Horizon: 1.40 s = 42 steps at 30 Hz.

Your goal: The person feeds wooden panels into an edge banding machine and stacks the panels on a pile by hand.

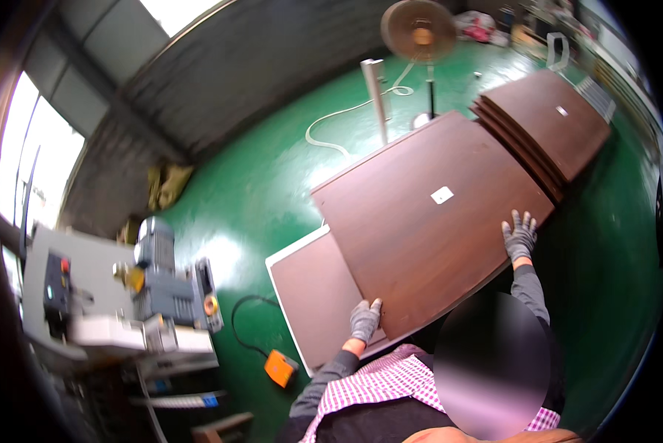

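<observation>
A large brown wooden panel [420,229] with a small white label [442,195] lies in front of me on a lower flat surface [313,295] with a white rim. At the panel's near left edge, my gloved left hand [365,322] is closed around the border, thumb toward the top face. Toward the near right corner my gloved right hand [521,236] rests flat on the panel with its fingers spread. What lies beneath the panel is mostly hidden.
More brown panels [545,118] are stacked at the right. A fan [418,31] and a pale post [375,96] stand beyond. An orange foot pedal [280,368] with a black cable sits on the green floor [250,214]. A grey machine with a motor [161,292] stands left.
</observation>
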Each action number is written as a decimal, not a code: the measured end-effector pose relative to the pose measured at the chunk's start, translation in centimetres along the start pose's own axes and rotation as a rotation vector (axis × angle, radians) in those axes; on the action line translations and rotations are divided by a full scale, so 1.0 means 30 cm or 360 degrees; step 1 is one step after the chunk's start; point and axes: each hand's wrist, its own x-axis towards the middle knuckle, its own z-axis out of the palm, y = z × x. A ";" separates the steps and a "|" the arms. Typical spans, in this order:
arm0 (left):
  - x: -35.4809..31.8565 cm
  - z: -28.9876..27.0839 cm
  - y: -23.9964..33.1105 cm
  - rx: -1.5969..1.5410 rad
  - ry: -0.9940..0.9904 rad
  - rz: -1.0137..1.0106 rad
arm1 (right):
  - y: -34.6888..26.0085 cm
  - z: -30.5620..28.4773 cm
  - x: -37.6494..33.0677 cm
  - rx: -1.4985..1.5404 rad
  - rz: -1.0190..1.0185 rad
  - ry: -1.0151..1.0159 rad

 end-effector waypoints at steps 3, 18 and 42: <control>-0.001 -0.046 0.030 0.0101 -0.0053 -0.0008 | 0.003 0.020 0.016 -0.0168 0.0071 -0.0184; -0.338 0.074 -0.990 -0.0890 -0.0283 -0.0564 | -0.586 0.053 -0.805 -0.0022 -0.1141 0.0045; -1.083 0.529 -1.676 -0.1446 0.0893 -0.1516 | -1.474 0.289 -0.802 0.0029 -0.1139 -0.0179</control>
